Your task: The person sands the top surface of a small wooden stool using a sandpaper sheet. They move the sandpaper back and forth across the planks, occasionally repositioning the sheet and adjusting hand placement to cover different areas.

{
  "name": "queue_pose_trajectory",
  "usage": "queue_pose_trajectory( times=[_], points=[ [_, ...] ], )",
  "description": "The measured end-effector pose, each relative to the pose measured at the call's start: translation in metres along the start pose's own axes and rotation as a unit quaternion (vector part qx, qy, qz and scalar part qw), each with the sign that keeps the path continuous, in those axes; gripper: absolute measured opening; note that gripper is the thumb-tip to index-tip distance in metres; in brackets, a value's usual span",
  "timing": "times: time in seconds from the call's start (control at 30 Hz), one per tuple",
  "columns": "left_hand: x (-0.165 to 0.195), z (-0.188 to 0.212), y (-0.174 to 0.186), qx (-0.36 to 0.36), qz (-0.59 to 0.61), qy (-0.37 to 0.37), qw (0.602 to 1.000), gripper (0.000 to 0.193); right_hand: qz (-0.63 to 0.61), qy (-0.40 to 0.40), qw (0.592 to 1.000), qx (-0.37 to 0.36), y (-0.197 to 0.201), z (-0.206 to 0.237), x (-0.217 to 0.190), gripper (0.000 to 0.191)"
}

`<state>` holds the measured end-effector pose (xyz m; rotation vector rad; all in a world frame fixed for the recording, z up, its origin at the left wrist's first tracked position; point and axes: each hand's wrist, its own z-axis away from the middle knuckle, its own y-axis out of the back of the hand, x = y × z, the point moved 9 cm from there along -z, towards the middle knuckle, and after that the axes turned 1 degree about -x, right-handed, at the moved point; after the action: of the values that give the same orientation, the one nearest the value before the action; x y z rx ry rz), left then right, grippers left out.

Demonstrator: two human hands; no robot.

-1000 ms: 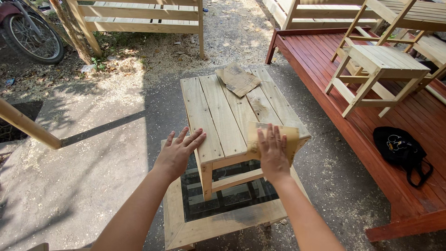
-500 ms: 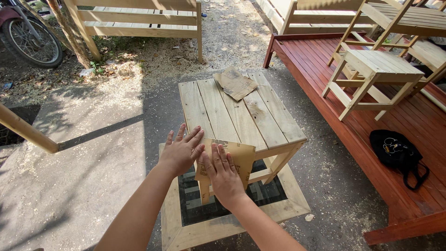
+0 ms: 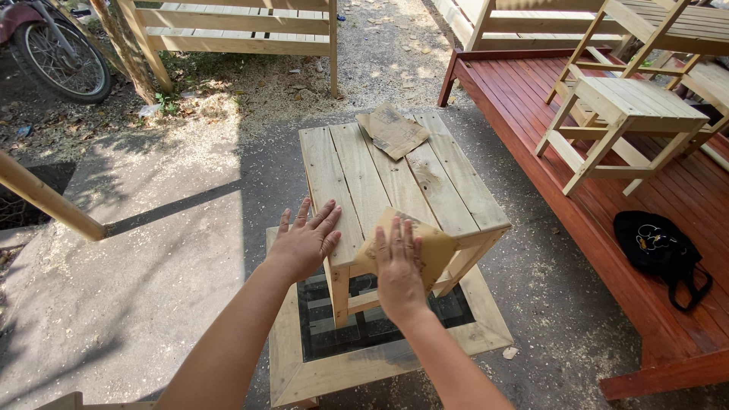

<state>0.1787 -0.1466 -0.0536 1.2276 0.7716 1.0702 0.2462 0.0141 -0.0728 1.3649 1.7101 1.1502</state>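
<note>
A small pale wooden slatted stool (image 3: 395, 182) stands on a low wooden frame with a dark glass panel (image 3: 380, 334). My right hand (image 3: 396, 266) presses flat on a tan sheet of sandpaper (image 3: 429, 243) folded over the stool's near edge. My left hand (image 3: 305, 241) rests flat, fingers spread, on the stool's near left corner. A second worn sandpaper sheet (image 3: 392, 130) lies on the far end of the stool top.
A red-brown wooden platform (image 3: 607, 205) runs along the right with another pale stool (image 3: 619, 121) and a black bag (image 3: 659, 247) on it. Slatted benches (image 3: 235, 30) stand behind. A motorcycle wheel (image 3: 64, 64) is at the far left. Sawdust covers the concrete.
My right hand with the sandpaper slid from the stool's right front corner to the left, then back right along the near edge. The left hand stayed on the left corner.
</note>
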Motion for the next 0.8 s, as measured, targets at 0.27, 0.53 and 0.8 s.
queue_pose_trajectory(
  times=[0.27,0.53,0.8],
  points=[
    [0.000,0.001,0.001,0.001,0.002,0.003,1.000,0.064,0.070,0.065,0.995,-0.042,-0.005,-0.005,0.031,0.081],
    [0.002,0.000,0.001,-0.001,0.007,0.009,1.000,0.062,0.026,-0.133,0.991,-0.006,0.016,-0.005,0.180,0.075],
    [-0.002,-0.003,0.000,0.009,0.003,0.004,1.000,0.063,-0.119,0.127,0.984,-0.042,-0.008,0.009,-0.077,0.086]
  ],
)
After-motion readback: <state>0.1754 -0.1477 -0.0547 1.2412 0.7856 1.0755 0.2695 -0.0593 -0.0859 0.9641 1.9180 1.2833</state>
